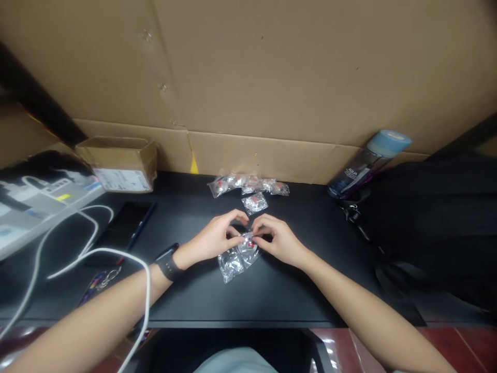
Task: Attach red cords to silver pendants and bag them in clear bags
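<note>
Over the middle of the black table, my left hand (222, 233) and my right hand (277, 238) meet at a small round item (247, 242) with a red spot. The item sits in or on a crinkled clear plastic bag (232, 264), which hangs toward the table's front edge. My right thumb and fingers pinch the upper right side. On the other side, my left thumb presses near the item, while its index finger arches above. Just beyond my fingers lies a similar clear packet (255, 203). Several more packets (238, 181) with red spots form a row near the cardboard wall.
A blue-capped bottle (367, 166) leans on the cardboard at right, beside a black bag (438, 223). At left are a small cardboard box (120, 161), a power strip (46, 202), a dark phone (126, 225) and keys (106, 280). A white cable (148, 290) loops over my left forearm.
</note>
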`<move>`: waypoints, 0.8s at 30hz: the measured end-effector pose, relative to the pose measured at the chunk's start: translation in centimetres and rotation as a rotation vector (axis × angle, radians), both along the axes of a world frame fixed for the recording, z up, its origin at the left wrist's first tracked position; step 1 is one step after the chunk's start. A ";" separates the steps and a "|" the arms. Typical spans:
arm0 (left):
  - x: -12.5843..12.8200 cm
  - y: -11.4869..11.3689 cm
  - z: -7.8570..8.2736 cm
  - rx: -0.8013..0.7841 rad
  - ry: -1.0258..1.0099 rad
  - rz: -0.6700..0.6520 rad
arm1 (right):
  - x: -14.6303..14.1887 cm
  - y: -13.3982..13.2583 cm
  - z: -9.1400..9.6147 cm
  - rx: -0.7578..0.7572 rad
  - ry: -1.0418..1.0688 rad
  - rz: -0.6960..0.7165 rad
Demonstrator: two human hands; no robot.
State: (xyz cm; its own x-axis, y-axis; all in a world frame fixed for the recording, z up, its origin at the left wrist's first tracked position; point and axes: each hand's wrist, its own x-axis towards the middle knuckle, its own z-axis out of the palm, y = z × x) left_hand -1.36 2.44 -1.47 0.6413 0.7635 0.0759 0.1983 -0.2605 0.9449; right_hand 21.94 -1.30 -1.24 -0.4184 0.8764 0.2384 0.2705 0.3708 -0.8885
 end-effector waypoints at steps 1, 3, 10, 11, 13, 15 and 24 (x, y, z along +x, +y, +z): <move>0.0 0.0 0.0 -0.007 -0.007 -0.002 | -0.1 -0.1 0.1 0.011 -0.004 -0.001; 0.1 -0.1 0.1 -0.013 -0.013 -0.007 | -0.2 -0.1 0.4 0.063 -0.034 -0.013; 0.0 0.1 -0.1 -0.014 -0.036 0.022 | 1.7 0.5 1.6 0.024 -0.246 -0.067; 0.0 0.2 -0.3 -0.017 -0.047 0.033 | 2.1 0.6 1.6 -0.035 -0.252 -0.024; 0.0 0.5 -0.5 -0.026 -0.080 0.063 | 2.5 0.7 1.7 -0.124 -0.249 0.052; 0.0 0.8 -0.6 -0.033 -0.124 0.102 | 2.5 0.7 1.6 -0.156 -0.237 0.067; 0.4 1.4 -0.8 -0.026 -0.289 0.239 | 1.8 1.1 0.5 -0.173 -0.140 -0.178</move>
